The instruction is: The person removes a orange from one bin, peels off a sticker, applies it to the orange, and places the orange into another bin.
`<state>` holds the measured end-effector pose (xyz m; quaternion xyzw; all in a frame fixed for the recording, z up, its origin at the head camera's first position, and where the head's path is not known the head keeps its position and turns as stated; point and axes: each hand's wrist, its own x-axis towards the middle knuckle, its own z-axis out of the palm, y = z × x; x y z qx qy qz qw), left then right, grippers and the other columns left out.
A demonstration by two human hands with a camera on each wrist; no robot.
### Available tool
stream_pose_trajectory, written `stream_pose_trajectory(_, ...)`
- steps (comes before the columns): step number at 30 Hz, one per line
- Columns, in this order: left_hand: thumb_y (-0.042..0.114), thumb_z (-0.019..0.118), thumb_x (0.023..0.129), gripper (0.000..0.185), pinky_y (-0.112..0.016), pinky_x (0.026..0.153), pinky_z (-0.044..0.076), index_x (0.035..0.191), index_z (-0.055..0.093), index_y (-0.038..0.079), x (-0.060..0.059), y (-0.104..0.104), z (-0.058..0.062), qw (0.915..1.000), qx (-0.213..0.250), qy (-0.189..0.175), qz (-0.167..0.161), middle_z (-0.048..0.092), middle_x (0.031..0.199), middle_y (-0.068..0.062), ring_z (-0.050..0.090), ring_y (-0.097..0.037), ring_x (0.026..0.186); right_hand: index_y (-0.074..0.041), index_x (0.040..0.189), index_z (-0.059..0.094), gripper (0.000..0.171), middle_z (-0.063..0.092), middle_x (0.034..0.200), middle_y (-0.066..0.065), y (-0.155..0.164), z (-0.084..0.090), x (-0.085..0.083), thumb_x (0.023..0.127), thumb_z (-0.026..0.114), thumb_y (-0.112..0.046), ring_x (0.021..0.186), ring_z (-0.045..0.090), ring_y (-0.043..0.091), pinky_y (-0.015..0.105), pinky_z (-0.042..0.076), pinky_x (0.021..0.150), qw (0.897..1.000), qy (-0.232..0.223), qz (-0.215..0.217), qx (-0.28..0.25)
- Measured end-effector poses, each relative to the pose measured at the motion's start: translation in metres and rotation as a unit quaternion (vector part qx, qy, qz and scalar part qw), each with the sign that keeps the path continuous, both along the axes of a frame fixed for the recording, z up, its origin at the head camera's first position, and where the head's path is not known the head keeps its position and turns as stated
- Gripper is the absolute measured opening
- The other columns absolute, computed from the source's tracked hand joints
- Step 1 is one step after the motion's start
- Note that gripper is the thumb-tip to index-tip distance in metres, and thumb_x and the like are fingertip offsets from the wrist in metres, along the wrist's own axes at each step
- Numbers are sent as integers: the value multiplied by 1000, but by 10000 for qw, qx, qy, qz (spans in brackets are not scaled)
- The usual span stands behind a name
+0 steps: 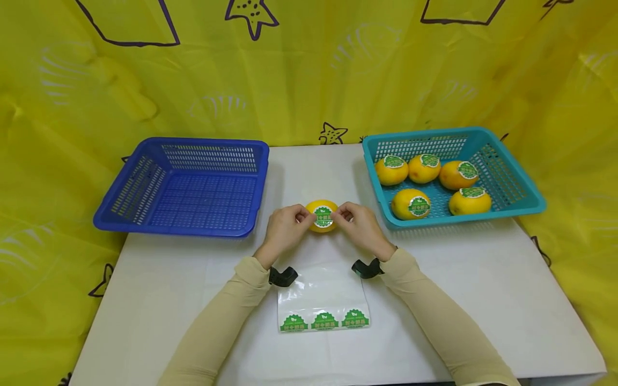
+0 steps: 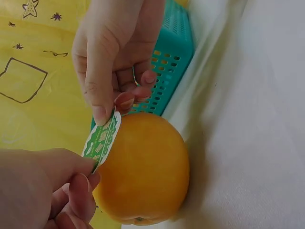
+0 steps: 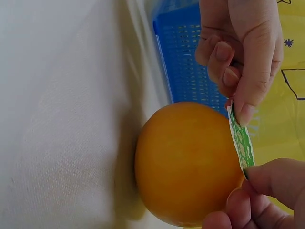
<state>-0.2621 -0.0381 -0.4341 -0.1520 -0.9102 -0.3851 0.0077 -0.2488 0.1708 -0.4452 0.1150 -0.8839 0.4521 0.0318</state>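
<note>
A round green-and-white sticker (image 1: pixel 323 217) is stretched between both hands, right at the top of a yellow-orange fruit (image 3: pixel 188 164) that lies on the table. My left hand (image 1: pixel 288 226) pinches the sticker's left edge between thumb and forefinger. Its right edge is pinched the same way by my right hand (image 1: pixel 358 228). Seen from the left wrist, the sticker (image 2: pixel 101 138) is nearly edge-on along the fruit (image 2: pixel 147 167). Below the hands lies a clear sheet (image 1: pixel 323 300) with three more green stickers along its near edge.
At the right stands a teal basket (image 1: pixel 523 201) holding several yellow fruits (image 1: pixel 410 204) that bear the same green stickers. A blue basket (image 1: pixel 181 234) sits at the left with its bare bottom showing. A yellow patterned cloth (image 1: pixel 299 80) hangs behind the white table (image 1: pixel 463 300).
</note>
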Motion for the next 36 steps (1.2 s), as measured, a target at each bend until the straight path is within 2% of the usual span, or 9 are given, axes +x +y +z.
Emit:
stream_pose_trajectory(8, 27, 70, 89, 18, -33, 58, 43, 79, 70, 12, -1, 2, -4, 9997, -113, 137, 145, 62, 69, 5, 54, -15, 62, -2, 88, 67, 15, 63, 78, 4, 0, -2, -1, 92, 70, -15, 71, 56, 19, 31, 46, 63, 9999, 99, -45, 65)
stream_pose_trajectory(16, 29, 73, 89, 21, -33, 57, 42, 77, 67, 12, -1, 2, -7, 9974, -415, 565, 162, 57, 68, 4, 53, -15, 61, -5, 81, 65, 20, 58, 70, 2, 1, -5, -2, 90, 73, -20, 65, 51, 18, 30, 42, 58, 9997, 147, -182, 66)
stream_pose_trajectory(18, 31, 74, 88, 24, -33, 58, 42, 79, 65, 11, 0, 1, -7, 9973, -444, 551, 209, 57, 71, 2, 53, -16, 64, -5, 81, 63, 22, 56, 70, 3, 1, -7, -2, 89, 75, -21, 65, 50, 19, 29, 41, 57, 9995, 161, -250, 44)
stream_pose_trajectory(20, 36, 76, 86, 28, -34, 63, 43, 87, 64, 10, 0, 0, -9, 9983, -354, 366, 268, 57, 81, -1, 53, -19, 71, -4, 84, 61, 23, 55, 74, 5, 1, -9, -2, 87, 77, -21, 66, 51, 20, 29, 42, 59, 9994, 164, -316, -32)
stream_pose_trajectory(23, 41, 73, 87, 42, -37, 76, 44, 109, 61, 7, -4, -1, -10, 9995, 76, -160, 275, 55, 104, -7, 53, -24, 91, -2, 98, 59, 30, 56, 89, 11, -1, -11, -3, 88, 76, -26, 72, 54, 22, 31, 46, 64, 9990, 20, -378, -222)
stream_pose_trajectory(26, 46, 69, 89, 61, -44, 93, 41, 132, 52, 7, -13, -3, -13, 9967, 389, -715, 79, 49, 128, -12, 47, -29, 113, -3, 116, 57, 42, 54, 106, 14, -5, -12, -6, 92, 70, -35, 77, 54, 25, 35, 48, 68, 9988, -219, -386, -197)
stream_pose_trajectory(28, 47, 66, 90, 68, -47, 100, 38, 141, 46, 7, -18, -3, -15, 9933, 493, -1034, -126, 46, 138, -15, 44, -32, 121, -5, 123, 57, 48, 54, 112, 14, -8, -13, -8, 93, 65, -42, 79, 54, 25, 36, 47, 70, 9987, -340, -380, -38)
stream_pose_trajectory(32, 44, 62, 95, 65, -44, 99, 41, 146, 43, 7, -23, -1, -21, 9862, 568, -1489, -450, 49, 139, -15, 50, -30, 119, -6, 127, 56, 57, 56, 114, 13, -14, -14, -12, 94, 60, -52, 82, 52, 25, 36, 45, 72, 9978, -523, -347, 205)
stream_pose_trajectory(36, 39, 63, 96, 55, -38, 88, 48, 139, 51, 6, -24, 1, -25, 9796, 1011, -1688, -406, 54, 133, -12, 55, -27, 108, -7, 127, 55, 56, 54, 117, 12, -17, -15, -15, 94, 58, -52, 83, 49, 25, 35, 43, 71, 9963, -781, -356, 53)
